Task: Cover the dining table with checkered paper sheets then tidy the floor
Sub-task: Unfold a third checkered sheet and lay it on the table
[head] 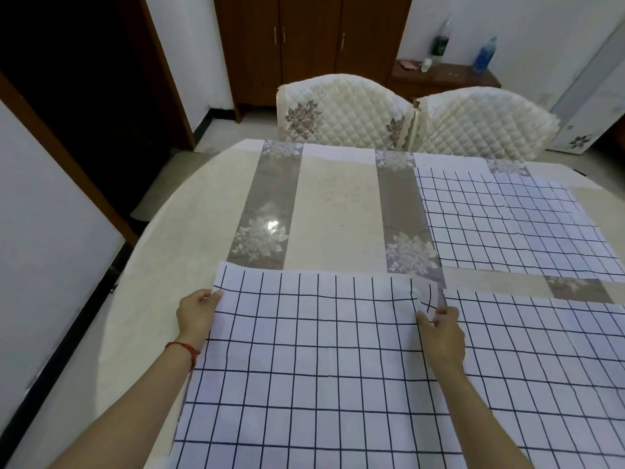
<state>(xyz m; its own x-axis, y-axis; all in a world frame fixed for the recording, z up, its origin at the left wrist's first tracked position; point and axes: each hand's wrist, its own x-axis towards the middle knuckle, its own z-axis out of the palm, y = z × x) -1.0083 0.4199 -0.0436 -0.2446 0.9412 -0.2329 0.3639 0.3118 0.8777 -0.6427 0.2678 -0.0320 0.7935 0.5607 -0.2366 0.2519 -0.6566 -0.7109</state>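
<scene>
Gripping one checkered sheet (304, 350) on the table (189, 204) — both hands, left (198, 313) and right (441, 330).

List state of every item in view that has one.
near-left sheet: flat, right corner curled
left hand: pinches its left edge
right hand: pinches the curled corner
near-right sheet: flat
far-right sheets: flat, overlapping
table: middle uncovered
cabinet doors: closed

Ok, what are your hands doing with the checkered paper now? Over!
Left hand and right hand each pinch an edge of the near sheet. Two sheets already down on the right. Middle of table still bare. Nothing in the way.
</scene>
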